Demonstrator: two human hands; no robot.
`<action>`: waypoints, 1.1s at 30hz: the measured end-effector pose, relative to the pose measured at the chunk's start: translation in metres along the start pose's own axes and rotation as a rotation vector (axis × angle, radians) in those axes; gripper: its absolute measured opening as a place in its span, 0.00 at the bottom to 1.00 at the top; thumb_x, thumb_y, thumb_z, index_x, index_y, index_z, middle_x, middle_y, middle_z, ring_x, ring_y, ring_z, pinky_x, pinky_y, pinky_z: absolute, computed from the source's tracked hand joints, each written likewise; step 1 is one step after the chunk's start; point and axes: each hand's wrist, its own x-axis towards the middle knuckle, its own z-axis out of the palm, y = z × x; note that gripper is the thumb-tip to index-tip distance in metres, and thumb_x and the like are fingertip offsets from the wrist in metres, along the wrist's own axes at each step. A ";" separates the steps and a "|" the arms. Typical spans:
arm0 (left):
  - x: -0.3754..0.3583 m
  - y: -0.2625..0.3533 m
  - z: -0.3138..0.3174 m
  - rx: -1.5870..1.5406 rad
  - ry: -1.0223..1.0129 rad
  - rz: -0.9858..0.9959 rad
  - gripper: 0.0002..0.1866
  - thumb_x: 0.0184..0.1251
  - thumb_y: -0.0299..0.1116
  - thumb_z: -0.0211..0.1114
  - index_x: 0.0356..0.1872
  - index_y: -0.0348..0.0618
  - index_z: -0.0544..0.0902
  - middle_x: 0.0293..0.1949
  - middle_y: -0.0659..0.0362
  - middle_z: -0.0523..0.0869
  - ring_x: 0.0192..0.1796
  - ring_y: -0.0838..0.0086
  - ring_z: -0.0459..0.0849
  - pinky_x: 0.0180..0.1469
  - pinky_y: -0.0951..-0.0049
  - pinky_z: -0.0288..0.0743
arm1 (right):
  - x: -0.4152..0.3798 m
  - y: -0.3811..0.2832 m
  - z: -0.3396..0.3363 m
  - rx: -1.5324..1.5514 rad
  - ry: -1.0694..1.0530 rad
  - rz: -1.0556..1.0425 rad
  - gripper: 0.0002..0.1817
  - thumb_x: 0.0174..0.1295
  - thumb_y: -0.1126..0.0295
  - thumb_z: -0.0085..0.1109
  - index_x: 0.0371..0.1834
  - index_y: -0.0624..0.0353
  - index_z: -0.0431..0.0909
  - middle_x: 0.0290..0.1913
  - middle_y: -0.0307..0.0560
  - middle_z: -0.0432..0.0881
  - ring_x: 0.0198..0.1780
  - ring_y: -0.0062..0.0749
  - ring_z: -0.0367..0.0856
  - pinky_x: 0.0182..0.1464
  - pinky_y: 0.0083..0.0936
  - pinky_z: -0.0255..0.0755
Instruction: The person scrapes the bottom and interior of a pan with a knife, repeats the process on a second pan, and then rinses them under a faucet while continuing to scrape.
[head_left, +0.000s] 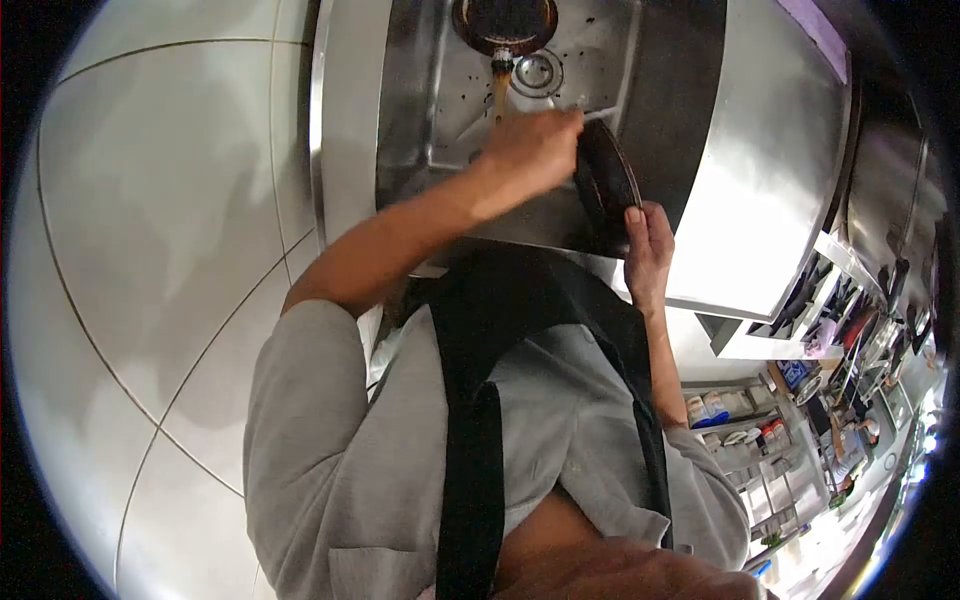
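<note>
My left hand [535,150] is closed, slightly blurred, and pressed against the near side of a dark, blackened pan [603,180]. Whatever its fingers hold is hidden. The pan is tilted on its edge over the front of a metal sink [635,60]. My right hand [650,240] grips its rim, with the thumb on the near face and the fingers behind. A second blackened frying pan [505,22] rests at the far side of the sink, its worn handle [502,88] reaching toward my left hand. Beside that handle is the round drain [537,72], with dark crumbs scattered around it.
A steel counter [775,150] adjoins the sink on the right. Past it stands a white rack [790,320] of dark utensils. Shelves [745,430] with containers stand at lower right, and another person [850,450] is in the distance. White tiles [170,200] lie to the left.
</note>
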 end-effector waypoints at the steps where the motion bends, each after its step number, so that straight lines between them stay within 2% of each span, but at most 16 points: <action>1: -0.007 0.011 0.001 -0.018 0.068 0.103 0.08 0.64 0.30 0.54 0.37 0.38 0.78 0.33 0.46 0.85 0.33 0.52 0.86 0.33 0.57 0.80 | 0.009 -0.001 0.003 0.021 0.005 -0.019 0.12 0.70 0.63 0.53 0.37 0.63 0.74 0.27 0.37 0.70 0.32 0.21 0.64 0.35 0.22 0.62; 2: -0.024 0.027 0.006 -0.041 0.121 0.198 0.07 0.64 0.30 0.54 0.37 0.38 0.78 0.32 0.46 0.85 0.32 0.52 0.86 0.32 0.57 0.80 | 0.014 0.001 0.005 0.042 0.006 -0.020 0.12 0.70 0.63 0.53 0.37 0.63 0.74 0.27 0.36 0.70 0.32 0.21 0.64 0.35 0.22 0.62; 3: -0.035 0.042 0.005 -0.068 0.027 0.221 0.07 0.63 0.30 0.54 0.36 0.39 0.78 0.32 0.46 0.85 0.33 0.51 0.85 0.34 0.54 0.80 | 0.007 0.004 0.003 0.051 -0.003 0.001 0.13 0.69 0.63 0.53 0.37 0.63 0.74 0.27 0.36 0.70 0.32 0.21 0.64 0.35 0.21 0.62; 7: -0.009 0.009 -0.002 -0.066 0.069 0.054 0.06 0.63 0.30 0.54 0.36 0.39 0.76 0.31 0.46 0.84 0.34 0.50 0.85 0.35 0.51 0.78 | -0.001 -0.007 -0.001 -0.033 -0.010 0.021 0.13 0.70 0.62 0.53 0.38 0.62 0.74 0.27 0.36 0.70 0.32 0.19 0.63 0.35 0.19 0.61; 10: -0.042 0.041 0.009 -0.074 -0.007 0.254 0.06 0.63 0.30 0.55 0.37 0.38 0.76 0.29 0.46 0.83 0.32 0.51 0.85 0.32 0.53 0.79 | 0.008 -0.008 0.004 -0.039 -0.011 -0.015 0.13 0.70 0.62 0.52 0.38 0.63 0.75 0.27 0.37 0.70 0.31 0.19 0.64 0.34 0.19 0.62; 14: -0.018 0.021 0.002 -0.066 0.154 0.124 0.07 0.63 0.31 0.54 0.36 0.39 0.76 0.28 0.48 0.83 0.33 0.51 0.85 0.33 0.51 0.78 | 0.003 -0.005 0.003 -0.060 -0.016 -0.030 0.13 0.70 0.62 0.52 0.38 0.63 0.75 0.25 0.37 0.70 0.30 0.19 0.64 0.33 0.20 0.62; 16: -0.034 0.044 -0.002 -0.013 0.009 0.161 0.07 0.61 0.30 0.55 0.37 0.39 0.77 0.30 0.47 0.84 0.33 0.51 0.85 0.34 0.52 0.78 | 0.012 -0.005 0.007 -0.050 -0.004 -0.068 0.13 0.70 0.62 0.53 0.38 0.63 0.75 0.25 0.37 0.70 0.30 0.19 0.64 0.33 0.20 0.62; 18: -0.032 0.032 0.005 -0.079 -0.026 0.169 0.11 0.60 0.31 0.57 0.41 0.36 0.79 0.31 0.45 0.84 0.34 0.53 0.86 0.35 0.55 0.80 | 0.007 0.004 0.008 -0.006 0.006 -0.057 0.13 0.69 0.62 0.53 0.38 0.63 0.75 0.25 0.36 0.70 0.29 0.19 0.64 0.32 0.20 0.61; 20: -0.001 -0.004 -0.013 0.040 -0.008 -0.068 0.07 0.64 0.31 0.54 0.33 0.40 0.78 0.30 0.48 0.84 0.35 0.52 0.86 0.39 0.52 0.77 | 0.003 -0.009 0.001 0.009 -0.020 0.011 0.13 0.69 0.62 0.54 0.38 0.62 0.76 0.25 0.34 0.69 0.29 0.18 0.63 0.31 0.19 0.60; 22: 0.028 -0.048 -0.019 -0.134 0.001 -0.221 0.11 0.69 0.36 0.54 0.32 0.41 0.79 0.27 0.51 0.83 0.31 0.58 0.84 0.35 0.57 0.75 | 0.005 -0.017 -0.002 0.073 -0.032 -0.011 0.12 0.69 0.62 0.55 0.38 0.61 0.76 0.25 0.32 0.68 0.28 0.17 0.63 0.31 0.18 0.59; 24: 0.049 -0.067 -0.011 -0.338 0.121 -0.078 0.14 0.71 0.42 0.55 0.36 0.42 0.81 0.25 0.58 0.81 0.24 0.71 0.79 0.29 0.66 0.72 | 0.006 -0.007 -0.004 0.285 -0.120 -0.032 0.10 0.68 0.62 0.56 0.38 0.58 0.76 0.28 0.29 0.69 0.32 0.15 0.63 0.35 0.16 0.58; 26: 0.065 -0.062 -0.014 -0.569 0.050 -0.011 0.15 0.71 0.44 0.55 0.39 0.42 0.82 0.26 0.63 0.81 0.23 0.77 0.75 0.28 0.72 0.70 | 0.009 -0.013 -0.009 0.346 -0.209 -0.082 0.10 0.68 0.62 0.57 0.37 0.57 0.77 0.30 0.29 0.69 0.34 0.15 0.63 0.38 0.15 0.58; 27: 0.071 -0.059 -0.016 -0.688 0.016 0.028 0.16 0.71 0.45 0.55 0.40 0.43 0.82 0.26 0.65 0.82 0.22 0.80 0.74 0.27 0.75 0.69 | 0.011 -0.003 -0.011 0.324 -0.229 -0.121 0.09 0.70 0.63 0.53 0.38 0.56 0.77 0.31 0.28 0.71 0.34 0.14 0.62 0.39 0.15 0.57; 30: 0.083 -0.060 -0.019 -0.867 -0.276 -0.044 0.17 0.71 0.46 0.56 0.41 0.43 0.83 0.29 0.69 0.82 0.22 0.86 0.70 0.25 0.79 0.65 | 0.015 0.024 -0.021 0.422 -0.166 -0.038 0.08 0.70 0.65 0.52 0.39 0.56 0.76 0.32 0.28 0.72 0.32 0.14 0.62 0.38 0.13 0.57; 31: 0.082 -0.056 -0.022 -0.773 -0.303 -0.066 0.17 0.71 0.46 0.56 0.41 0.43 0.83 0.30 0.68 0.82 0.26 0.83 0.73 0.28 0.77 0.67 | 0.012 0.024 -0.023 0.574 -0.170 0.047 0.07 0.70 0.65 0.52 0.41 0.56 0.76 0.33 0.28 0.73 0.31 0.12 0.63 0.36 0.13 0.57; 33: 0.087 -0.052 -0.003 -0.673 -0.303 0.025 0.16 0.70 0.46 0.56 0.41 0.44 0.82 0.30 0.66 0.82 0.28 0.81 0.75 0.32 0.75 0.69 | 0.008 0.034 -0.030 0.519 -0.155 0.081 0.07 0.70 0.65 0.51 0.41 0.56 0.76 0.33 0.29 0.74 0.31 0.11 0.63 0.35 0.12 0.58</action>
